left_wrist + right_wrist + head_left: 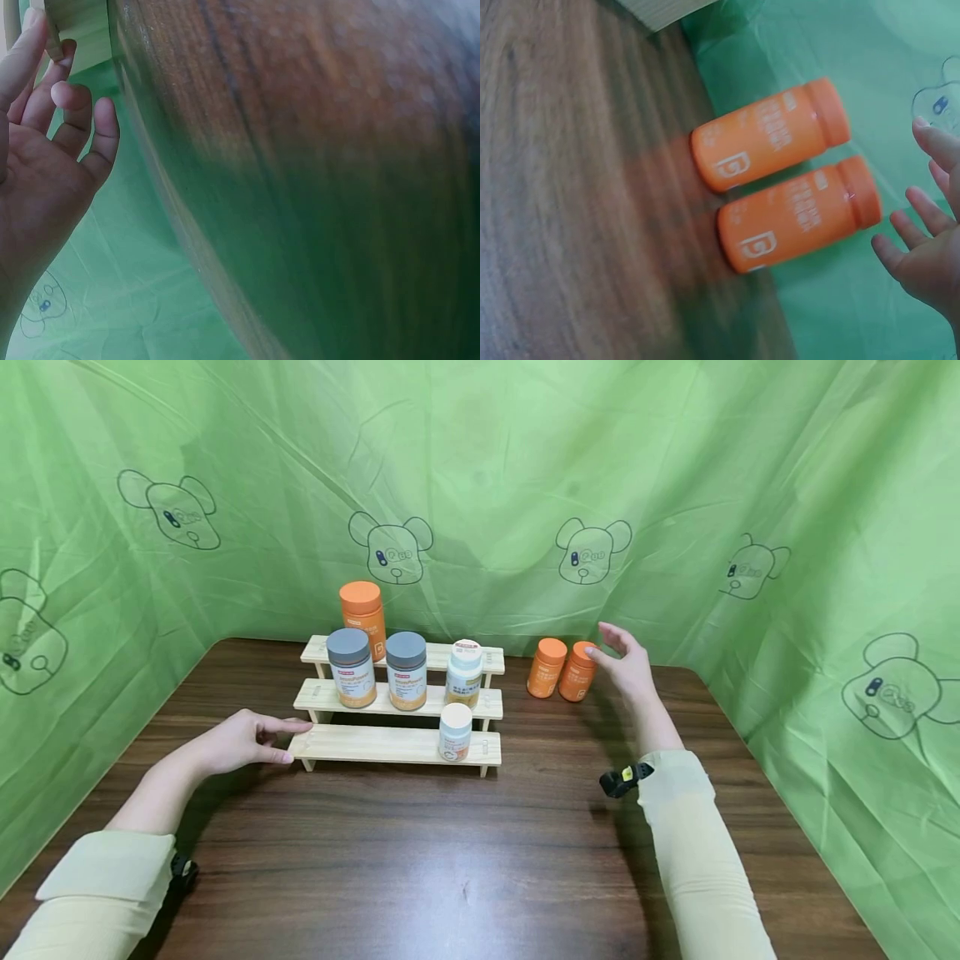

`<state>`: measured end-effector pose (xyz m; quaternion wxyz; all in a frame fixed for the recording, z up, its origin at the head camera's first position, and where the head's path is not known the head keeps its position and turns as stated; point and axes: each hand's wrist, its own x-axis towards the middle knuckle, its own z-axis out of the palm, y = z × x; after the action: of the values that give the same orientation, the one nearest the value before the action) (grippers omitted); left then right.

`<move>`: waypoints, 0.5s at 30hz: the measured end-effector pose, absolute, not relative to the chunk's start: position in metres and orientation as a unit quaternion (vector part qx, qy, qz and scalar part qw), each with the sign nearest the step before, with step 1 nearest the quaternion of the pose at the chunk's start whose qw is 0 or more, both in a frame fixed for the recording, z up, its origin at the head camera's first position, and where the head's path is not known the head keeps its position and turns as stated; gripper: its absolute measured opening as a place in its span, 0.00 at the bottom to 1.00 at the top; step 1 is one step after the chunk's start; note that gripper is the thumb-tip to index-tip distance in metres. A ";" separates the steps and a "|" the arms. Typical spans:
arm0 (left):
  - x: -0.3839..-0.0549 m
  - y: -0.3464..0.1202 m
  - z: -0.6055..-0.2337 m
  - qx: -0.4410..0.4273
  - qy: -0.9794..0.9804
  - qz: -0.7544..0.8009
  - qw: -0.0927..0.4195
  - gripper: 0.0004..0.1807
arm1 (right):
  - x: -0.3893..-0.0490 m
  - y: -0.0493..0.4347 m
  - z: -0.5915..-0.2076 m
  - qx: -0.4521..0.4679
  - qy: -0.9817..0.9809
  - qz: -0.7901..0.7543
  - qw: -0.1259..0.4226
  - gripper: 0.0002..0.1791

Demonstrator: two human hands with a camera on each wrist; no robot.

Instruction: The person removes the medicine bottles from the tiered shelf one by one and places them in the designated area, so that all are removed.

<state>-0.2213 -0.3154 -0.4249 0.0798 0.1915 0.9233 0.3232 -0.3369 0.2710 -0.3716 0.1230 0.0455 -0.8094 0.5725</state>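
Observation:
At the left end of the lowest step, my left hand (pixel 232 742) pinches a three-tier wooden stand (pixel 360 745) between thumb and fingers. In the left wrist view the stand's corner (pixel 52 34) shows at the fingertips. My right hand (pixel 628 670) is spread beside the right one of two orange bottles, its fingers by the cap. That right orange bottle (pixel 577 675) and the left orange bottle (pixel 547 670) stand upright side by side on the table. In the right wrist view the hand (pixel 930 240) holds nothing.
On the stand are a large orange bottle (pixel 363 610) at the top, two grey-capped jars (pixel 353 672) and a white-capped bottle (pixel 465 675) in the middle, and a small white bottle (pixel 455 735) on the lowest step. A green curtain (pixel 480 460) surrounds the dark wooden table (pixel 420 860).

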 end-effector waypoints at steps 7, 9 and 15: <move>-0.221 -0.315 -0.424 0.193 0.921 0.327 0.084 0.30 | -0.329 0.262 -0.348 0.053 -0.797 0.591 0.114 0.35; -0.222 -0.315 -0.424 0.192 0.921 0.328 0.086 0.30 | -0.326 0.259 -0.341 0.060 -0.791 0.598 0.115 0.35; -0.221 -0.316 -0.425 0.195 0.919 0.333 0.087 0.30 | -0.325 0.253 -0.329 0.077 -0.772 0.619 0.119 0.35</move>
<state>-0.2213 -0.3161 -0.4246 0.0869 0.1951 0.9185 0.3328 -0.3246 0.2531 -0.3293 0.1194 0.0772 -0.7720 0.6195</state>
